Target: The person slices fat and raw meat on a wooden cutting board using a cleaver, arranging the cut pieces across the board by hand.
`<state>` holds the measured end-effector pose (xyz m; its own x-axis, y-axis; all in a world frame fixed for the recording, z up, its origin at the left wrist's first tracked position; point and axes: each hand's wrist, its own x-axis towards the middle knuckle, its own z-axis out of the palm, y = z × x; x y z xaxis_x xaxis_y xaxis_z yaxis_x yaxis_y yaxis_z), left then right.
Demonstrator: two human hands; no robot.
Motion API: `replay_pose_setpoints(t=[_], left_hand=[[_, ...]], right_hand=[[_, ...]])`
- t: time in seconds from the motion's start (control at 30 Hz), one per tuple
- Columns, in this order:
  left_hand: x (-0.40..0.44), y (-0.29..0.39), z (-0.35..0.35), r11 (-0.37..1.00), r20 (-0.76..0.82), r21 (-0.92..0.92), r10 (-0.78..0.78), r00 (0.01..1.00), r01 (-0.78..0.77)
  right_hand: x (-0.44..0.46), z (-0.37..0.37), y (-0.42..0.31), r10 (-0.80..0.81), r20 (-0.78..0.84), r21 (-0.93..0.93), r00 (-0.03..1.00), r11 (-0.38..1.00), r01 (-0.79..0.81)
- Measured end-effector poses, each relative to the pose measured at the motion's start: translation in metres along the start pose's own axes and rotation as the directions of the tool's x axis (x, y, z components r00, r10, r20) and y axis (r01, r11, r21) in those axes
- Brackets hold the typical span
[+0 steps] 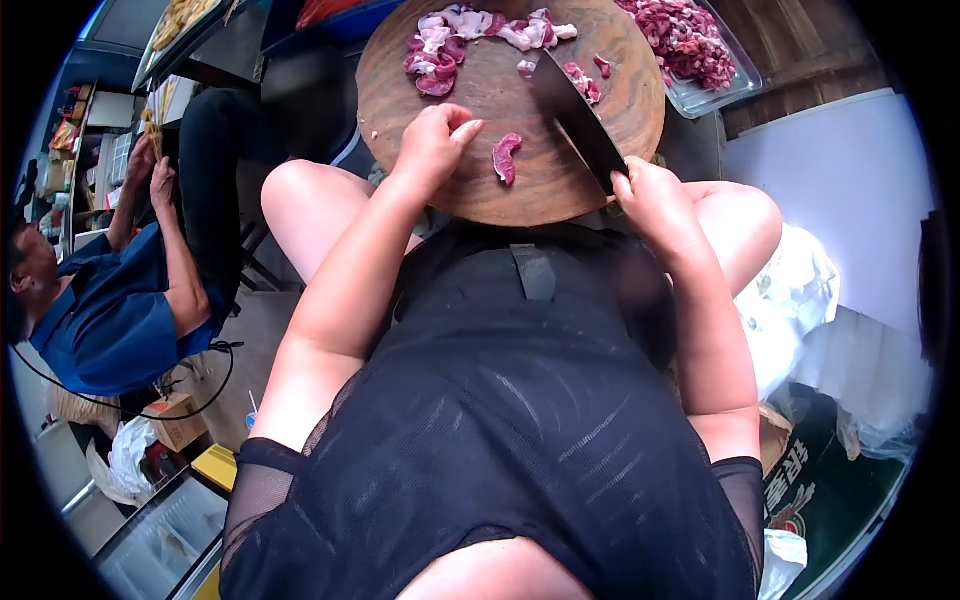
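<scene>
A round wooden chopping block (490, 95) stands in front of my knees. My right hand (650, 200) grips the handle of a dark, broad-bladed cleaver (580, 120), whose blade slants across the block's right side. Over the left part of the block, my left hand (436, 145) has its fingers curled in, and whatever lies inside them is hidden. A curved strip of red meat (507, 160) rests on the wood just right of that hand, apart from it. Pale and red meat pieces (440, 50) lie along the far edge. Small cut bits (582, 84) sit beyond the blade.
A clear tray (745, 75) heaped with chopped meat (685, 45) stands beyond the block at right. At left, a person in a blue shirt (125, 310) holds thin sticks (155, 115). White plastic bags (785, 300) lie by my right knee. A cardboard box (175, 420) sits lower left.
</scene>
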<state>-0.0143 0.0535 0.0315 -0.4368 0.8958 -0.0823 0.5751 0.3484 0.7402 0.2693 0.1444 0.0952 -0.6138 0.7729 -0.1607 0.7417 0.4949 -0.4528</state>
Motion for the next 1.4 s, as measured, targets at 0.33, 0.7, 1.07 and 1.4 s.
replay_pose_setpoints(t=[0.33, 0.7, 1.07, 1.4], left_hand=[[-0.032, 0.023, 0.029, 0.987, 0.081, 0.035, 0.151, 0.985, -0.154], [-0.019, -0.02, -0.021, 0.42, 0.345, 0.443, 0.735, 0.583, -0.792], [-0.046, -0.02, 0.006, 0.687, -0.063, 0.45, 0.662, 0.747, -0.571], [-0.033, -0.025, 0.029, 0.692, -0.144, 0.416, 0.691, 0.709, -0.59]], right_hand=[[-0.001, -0.002, 0.0, -0.021, -0.01, -0.017, 1.0, 1.0, 0.021], [-0.002, 0.0, 0.003, -0.023, -0.027, 0.031, 0.999, 0.999, 0.024], [-0.02, 0.012, -0.033, -0.332, -0.131, -0.024, 0.934, 0.943, 0.332], [-0.009, 0.022, -0.069, -0.301, 0.083, -0.233, 0.95, 0.921, 0.312]])
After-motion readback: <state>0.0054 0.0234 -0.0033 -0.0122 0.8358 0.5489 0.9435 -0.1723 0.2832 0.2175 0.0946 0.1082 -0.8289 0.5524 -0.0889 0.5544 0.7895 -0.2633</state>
